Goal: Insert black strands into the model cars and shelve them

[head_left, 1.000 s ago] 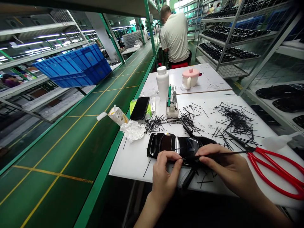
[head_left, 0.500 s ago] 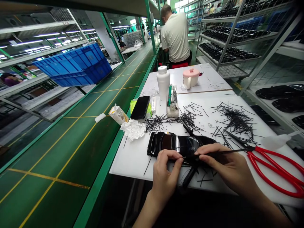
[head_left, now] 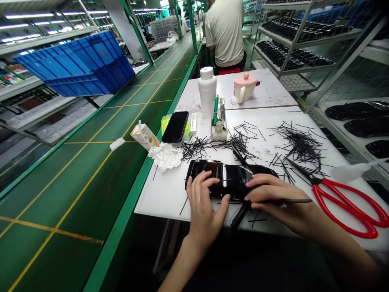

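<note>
A glossy black model car (head_left: 232, 180) lies on the white table with both side doors swung out. My left hand (head_left: 204, 198) rests over the car's left part, fingers across the top and thumb by the near side, steadying it. In my right hand (head_left: 273, 194) a slim dark tool (head_left: 299, 200) is pinched, its back end sticking out to the right. Its tip is hidden by the fingers at the car's right part. Scissors (head_left: 343, 202) with red handles lie to the right of that hand.
Black thin strips (head_left: 304, 142) are scattered in piles behind the car. A phone (head_left: 175, 126), crumpled tissue (head_left: 165, 156), drink carton (head_left: 144, 136), white bottle (head_left: 208, 91) and pink-lidded cup (head_left: 244, 87) stand around. A green conveyor (head_left: 91, 162) runs along the left; a person (head_left: 226, 32) sits ahead.
My left hand has gone from a pinch at the car's near side to spread fingers over its top. The right hand's tool has turned slightly, and the view has tilted down.
</note>
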A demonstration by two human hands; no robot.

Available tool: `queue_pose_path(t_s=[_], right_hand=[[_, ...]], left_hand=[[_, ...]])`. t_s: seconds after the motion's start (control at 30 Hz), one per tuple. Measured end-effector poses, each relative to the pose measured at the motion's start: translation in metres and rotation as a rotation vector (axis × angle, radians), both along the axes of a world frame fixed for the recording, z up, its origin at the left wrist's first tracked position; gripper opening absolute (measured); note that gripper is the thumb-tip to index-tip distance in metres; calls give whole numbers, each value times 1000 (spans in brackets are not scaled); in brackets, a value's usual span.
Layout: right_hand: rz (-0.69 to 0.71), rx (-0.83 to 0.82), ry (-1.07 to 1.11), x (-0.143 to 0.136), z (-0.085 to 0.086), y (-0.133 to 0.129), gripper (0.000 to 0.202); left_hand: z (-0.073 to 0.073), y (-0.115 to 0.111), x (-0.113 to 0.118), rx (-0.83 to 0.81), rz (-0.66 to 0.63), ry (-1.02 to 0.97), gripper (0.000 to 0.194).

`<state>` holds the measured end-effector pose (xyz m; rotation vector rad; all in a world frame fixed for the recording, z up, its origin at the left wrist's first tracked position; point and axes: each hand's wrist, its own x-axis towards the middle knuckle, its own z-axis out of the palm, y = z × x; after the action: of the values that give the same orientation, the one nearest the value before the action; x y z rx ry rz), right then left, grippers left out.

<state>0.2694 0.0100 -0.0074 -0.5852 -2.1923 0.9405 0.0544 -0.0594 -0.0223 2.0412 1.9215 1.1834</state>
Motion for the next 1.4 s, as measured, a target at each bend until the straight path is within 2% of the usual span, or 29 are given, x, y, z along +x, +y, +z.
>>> queue_pose_path(t_s=[0.37, 0.67, 0.83, 1.4], right_hand=[[24, 95, -9, -13, 0, 0, 10], [-26, 53, 17, -15, -9, -4, 11], [-30, 21, 53, -14, -6, -5, 13], [-84, 82, 11, -19, -5, -6, 11]], left_hand=[[-10, 5, 2, 52, 48, 98, 37], [-12, 5, 1, 85, 50, 128, 43], [-14, 4, 1, 94, 60, 134, 44], [-13, 4, 3, 97, 90, 133, 40]])
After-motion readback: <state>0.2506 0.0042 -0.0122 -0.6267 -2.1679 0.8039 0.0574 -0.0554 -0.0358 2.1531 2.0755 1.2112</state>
